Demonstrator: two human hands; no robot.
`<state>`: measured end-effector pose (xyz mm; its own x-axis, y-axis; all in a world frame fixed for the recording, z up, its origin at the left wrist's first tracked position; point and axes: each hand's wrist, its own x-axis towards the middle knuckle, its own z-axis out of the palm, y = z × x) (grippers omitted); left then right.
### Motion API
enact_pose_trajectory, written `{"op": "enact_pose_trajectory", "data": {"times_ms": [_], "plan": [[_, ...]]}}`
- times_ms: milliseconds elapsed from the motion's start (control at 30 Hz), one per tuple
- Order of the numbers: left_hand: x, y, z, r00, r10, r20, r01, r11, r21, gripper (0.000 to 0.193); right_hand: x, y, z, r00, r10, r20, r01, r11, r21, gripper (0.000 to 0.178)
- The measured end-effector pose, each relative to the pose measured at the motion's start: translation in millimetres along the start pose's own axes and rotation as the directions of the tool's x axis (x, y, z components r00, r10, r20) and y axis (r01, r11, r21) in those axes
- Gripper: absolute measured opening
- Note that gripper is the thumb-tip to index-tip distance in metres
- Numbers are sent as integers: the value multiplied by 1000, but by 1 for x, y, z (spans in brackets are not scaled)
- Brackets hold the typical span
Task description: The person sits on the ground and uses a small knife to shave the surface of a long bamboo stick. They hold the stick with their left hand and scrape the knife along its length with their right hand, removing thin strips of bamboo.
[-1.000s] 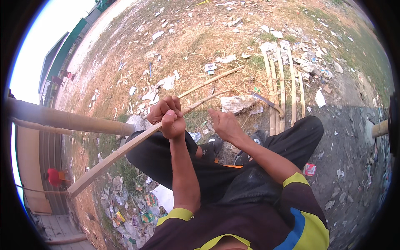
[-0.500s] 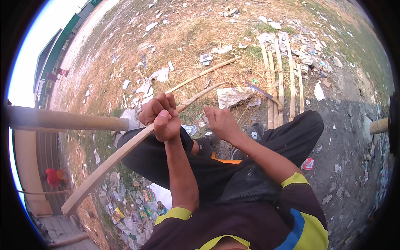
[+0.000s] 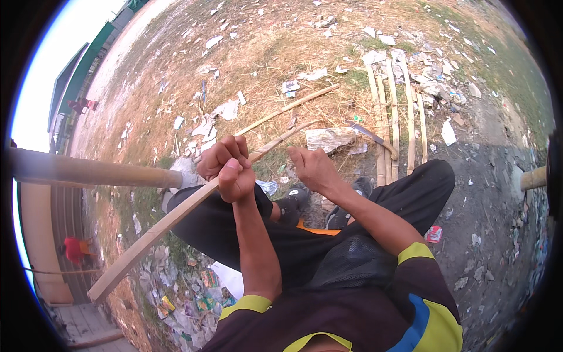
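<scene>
Bamboo is what the person is working with. A long split bamboo strip point(image 3: 176, 217) runs from low on the left, up across the person's lap, to a thin tip near the paper scraps on the ground. The left hand point(image 3: 226, 167) is clenched tight around the strip, fingers curled over the top and the thumb pressed up against it. It looks like that tight fist is there to keep the long strip steady, because the strip sticks out far on both sides and could wobble.

The right hand point(image 3: 314, 170) is just beside the strip, near its thin end. Its fingers seem loose and half open, and I cannot tell if they touch the strip or hold something small. It seems to hold nothing big.

The person sits with both knees bent in black trousers point(image 3: 410, 193), so the strip rests over the left leg. That gives it something to lean on.

On the ground ahead lie more bamboo slats point(image 3: 394, 111) side by side. A knife with a curved blade point(image 3: 372, 136) lies just beside them, close enough to grab. Another thin bamboo stick point(image 3: 293, 107) lies on the dry grass past the hands. A thick bamboo pole point(image 3: 94, 170) crosses at the left. Bits of paper and rubbish are all around.
</scene>
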<state>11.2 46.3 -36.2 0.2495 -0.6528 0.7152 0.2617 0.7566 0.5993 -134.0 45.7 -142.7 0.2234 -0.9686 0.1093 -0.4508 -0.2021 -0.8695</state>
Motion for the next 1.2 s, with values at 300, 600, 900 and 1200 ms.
{"op": "enact_pose_trajectory", "data": {"times_ms": [300, 600, 900, 1200], "plan": [[0, 2, -1, 1000, 10, -18, -10, 1000, 1, 20, 9, 11, 1, 999, 17, -28, -16, 999, 47, 53], [0, 2, -5, 999, -7, -32, 8, 1000, 28, 21, 30, 79, 19, 985, 171, -19, -172, 975, -138, 65], [5, -2, -1, 998, 9, -65, -12, 999, -38, 24, 31, 175, 14, 822, 561, -99, -560, 763, -324, 70], [4, 1, -4, 1000, -22, 17, 22, 999, -44, 26, -15, -58, -33, 993, -28, 118, 9, 987, 161, 59]]}}
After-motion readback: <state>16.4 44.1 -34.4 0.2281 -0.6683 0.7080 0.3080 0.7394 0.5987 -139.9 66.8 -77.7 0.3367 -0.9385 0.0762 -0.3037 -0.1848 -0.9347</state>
